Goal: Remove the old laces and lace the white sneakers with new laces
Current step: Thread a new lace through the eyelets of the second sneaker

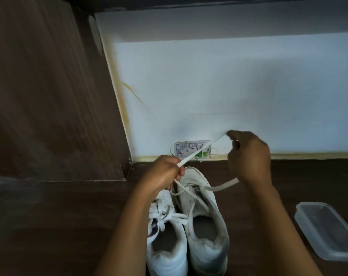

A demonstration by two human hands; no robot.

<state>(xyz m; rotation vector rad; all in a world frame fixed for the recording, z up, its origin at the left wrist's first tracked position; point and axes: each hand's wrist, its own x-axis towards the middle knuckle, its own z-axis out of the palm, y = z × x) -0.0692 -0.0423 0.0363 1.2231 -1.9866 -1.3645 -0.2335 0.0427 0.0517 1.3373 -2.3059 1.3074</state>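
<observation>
Counting two on the table (69, 216), a laced white sneaker (165, 248) and a half-unthreaded white sneaker (206, 232) are set side by side. One flat white lace (199, 152) is held taut above them, pinched by the left grip (165, 174) and the right grip (248, 156). One clear container (326, 230) is set nearby.

The dark wooden tabletop (69, 216) lies open left of the pair of white sneakers (209, 204) and between them and the clear rectangular plastic container (326, 230). A flat white lace (195, 154) spans taut above the toes. A dark wood-grain panel (49, 96) and pale wall (229, 86) close left and back.
</observation>
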